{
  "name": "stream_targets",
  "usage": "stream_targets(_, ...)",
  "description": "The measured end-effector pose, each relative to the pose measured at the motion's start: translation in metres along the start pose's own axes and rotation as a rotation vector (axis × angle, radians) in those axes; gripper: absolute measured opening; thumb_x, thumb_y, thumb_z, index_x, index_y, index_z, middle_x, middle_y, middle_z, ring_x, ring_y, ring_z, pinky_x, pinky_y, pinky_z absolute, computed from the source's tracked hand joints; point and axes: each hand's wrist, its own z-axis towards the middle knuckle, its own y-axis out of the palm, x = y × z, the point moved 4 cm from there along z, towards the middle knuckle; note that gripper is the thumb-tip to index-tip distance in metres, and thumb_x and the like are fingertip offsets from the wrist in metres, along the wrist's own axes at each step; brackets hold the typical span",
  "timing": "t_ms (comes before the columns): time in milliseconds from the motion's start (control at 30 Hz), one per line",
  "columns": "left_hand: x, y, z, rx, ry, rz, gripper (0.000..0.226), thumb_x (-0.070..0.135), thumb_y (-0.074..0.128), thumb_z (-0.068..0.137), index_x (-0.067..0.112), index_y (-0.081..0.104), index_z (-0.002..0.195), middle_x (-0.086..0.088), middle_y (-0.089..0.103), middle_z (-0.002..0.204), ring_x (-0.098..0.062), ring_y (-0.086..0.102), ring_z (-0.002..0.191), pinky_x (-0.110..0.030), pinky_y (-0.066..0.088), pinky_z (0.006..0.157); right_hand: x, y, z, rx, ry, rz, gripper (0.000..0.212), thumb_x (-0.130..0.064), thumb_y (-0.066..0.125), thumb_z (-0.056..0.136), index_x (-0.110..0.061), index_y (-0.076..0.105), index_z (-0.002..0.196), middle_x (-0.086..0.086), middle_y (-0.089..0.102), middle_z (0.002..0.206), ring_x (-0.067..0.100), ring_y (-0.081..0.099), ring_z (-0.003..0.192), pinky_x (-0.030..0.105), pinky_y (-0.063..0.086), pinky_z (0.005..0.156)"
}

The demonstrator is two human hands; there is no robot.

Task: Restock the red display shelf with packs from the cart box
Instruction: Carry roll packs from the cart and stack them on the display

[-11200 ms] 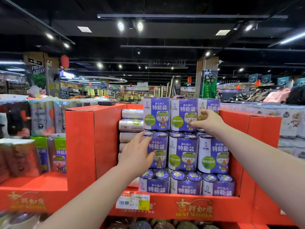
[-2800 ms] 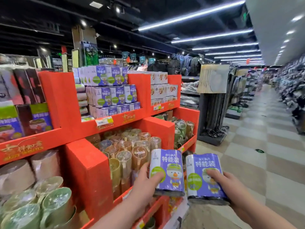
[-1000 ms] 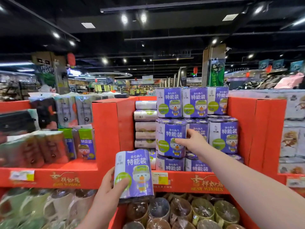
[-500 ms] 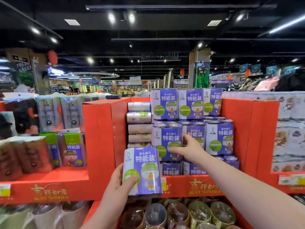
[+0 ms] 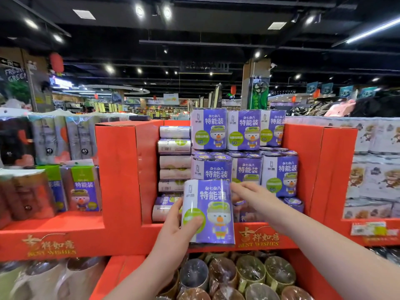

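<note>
My left hand (image 5: 175, 228) grips a purple-and-white pack (image 5: 208, 211) with a cartoon bear, held upright in front of the red display shelf (image 5: 121, 169). The pack hangs before the shelf's front lip, level with the lowest row. My right hand (image 5: 249, 195) reaches in beside the pack's upper right edge with fingers spread, near the stacked purple packs (image 5: 242, 152); whether it touches them I cannot tell. The stack stands three rows high in the middle bay. The cart box is out of view.
White rolls (image 5: 174, 161) lie stacked sideways in the bay's left part. Green-topped packs (image 5: 83, 187) stand in the left bay, patterned packs (image 5: 376, 169) in the right one. Wrapped cups (image 5: 238, 276) fill the tier below my arms.
My left hand has lifted the pack up and toward the bay's front. My right hand has come off the middle-row pack and now sits beside the held pack.
</note>
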Motion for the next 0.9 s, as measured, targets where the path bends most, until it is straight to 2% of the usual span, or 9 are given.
stream_targets(67, 0.002, 0.016, 0.002, -0.047, 0.009, 0.017, 0.069, 0.029, 0.072, 0.072, 0.027, 0.045, 0.135, 0.004, 0.070, 0.114, -0.015, 0.068, 0.103, -0.031, 0.056, 0.086, 0.009, 0.004, -0.013, -0.178, 0.061, -0.015, 0.054, -0.057, 0.074, 0.070, -0.024, 0.060, 0.110, -0.003, 0.069, 0.098, 0.014, 0.061, 0.076, 0.027, 0.047, 0.062)
stream_targets(133, 0.005, 0.033, 0.006, -0.096, 0.011, 0.057, 0.087, 0.043, 0.073, 0.062, 0.030, 0.038, 0.141, 0.005, 0.065, 0.124, -0.015, 0.065, 0.109, -0.039, 0.051, 0.097, 0.011, -0.005, -0.018, -0.154, 0.008, -0.009, 0.055, -0.040, 0.081, 0.067, -0.021, 0.059, 0.113, -0.003, 0.073, 0.100, 0.014, 0.067, 0.081, 0.032, 0.051, 0.071)
stream_targets(200, 0.014, 0.044, 0.012, -0.087, 0.077, 0.148, 0.085, 0.047, 0.072, 0.064, 0.030, 0.039, 0.140, 0.006, 0.063, 0.123, -0.011, 0.064, 0.106, -0.032, 0.051, 0.095, 0.006, -0.024, -0.019, -0.078, -0.062, 0.034, 0.050, -0.021, 0.082, 0.070, -0.015, 0.059, 0.113, -0.003, 0.073, 0.095, 0.010, 0.068, 0.078, 0.029, 0.051, 0.070)
stream_targets(300, 0.033, 0.041, 0.025, 0.150, 0.227, 0.412, 0.055, 0.034, 0.075, 0.078, 0.029, 0.047, 0.125, 0.006, 0.053, 0.111, -0.008, 0.054, 0.098, -0.022, 0.044, 0.091, -0.004, -0.056, -0.019, 0.011, -0.141, 0.013, 0.047, -0.012, 0.080, 0.067, -0.013, 0.058, 0.108, 0.000, 0.072, 0.095, 0.009, 0.067, 0.076, 0.027, 0.052, 0.067)
stream_targets(367, 0.042, 0.031, 0.032, 0.300, 0.270, 0.534, 0.058, 0.035, 0.075, 0.074, 0.022, 0.051, 0.125, 0.006, 0.047, 0.111, -0.014, 0.048, 0.108, -0.025, 0.036, 0.095, -0.005, -0.074, -0.014, 0.070, -0.158, 0.028, 0.043, -0.003, 0.078, 0.073, -0.012, 0.057, 0.110, 0.004, 0.070, 0.100, 0.011, 0.067, 0.077, 0.022, 0.052, 0.061)
stream_targets(500, 0.035, 0.020, 0.057, 0.292, 0.075, 0.667, 0.092, 0.051, 0.071, 0.060, 0.015, 0.039, 0.139, -0.005, 0.042, 0.133, -0.023, 0.038, 0.131, -0.039, 0.032, 0.110, 0.004, -0.091, 0.008, 0.202, -0.155, 0.025, 0.041, -0.001, 0.075, 0.076, -0.010, 0.057, 0.111, 0.009, 0.071, 0.103, 0.016, 0.067, 0.076, 0.022, 0.052, 0.059)
stream_targets(600, 0.026, 0.021, 0.069, 0.211, -0.047, 0.625, 0.113, 0.060, 0.070, 0.044, 0.021, 0.033, 0.143, -0.004, 0.047, 0.139, -0.023, 0.046, 0.127, -0.044, 0.040, 0.106, 0.010, -0.091, 0.024, 0.253, -0.157, 0.018, 0.035, 0.003, 0.072, 0.078, -0.008, 0.057, 0.108, 0.012, 0.070, 0.101, 0.019, 0.067, 0.075, 0.025, 0.053, 0.062)
stream_targets(767, 0.016, 0.025, 0.078, 0.200, -0.057, 0.525, 0.055, 0.029, 0.080, 0.072, 0.029, 0.046, 0.115, 0.000, 0.059, 0.121, -0.019, 0.058, 0.108, -0.041, 0.049, 0.095, 0.020, -0.080, 0.036, 0.265, -0.134, -0.081, 0.035, -0.008, 0.079, 0.072, -0.022, 0.059, 0.097, 0.010, 0.072, 0.104, 0.024, 0.068, 0.092, 0.040, 0.053, 0.088)
stream_targets(900, 0.011, 0.024, 0.082, 0.223, 0.004, 0.549, 0.041, 0.022, 0.076, 0.078, 0.028, 0.049, 0.109, 0.001, 0.062, 0.113, -0.018, 0.060, 0.103, -0.034, 0.048, 0.089, 0.024, -0.079, 0.032, 0.333, -0.130, -0.150, 0.055, -0.013, 0.085, 0.064, -0.026, 0.051, 0.106, -0.001, 0.068, 0.102, 0.020, 0.066, 0.097, 0.039, 0.052, 0.091)
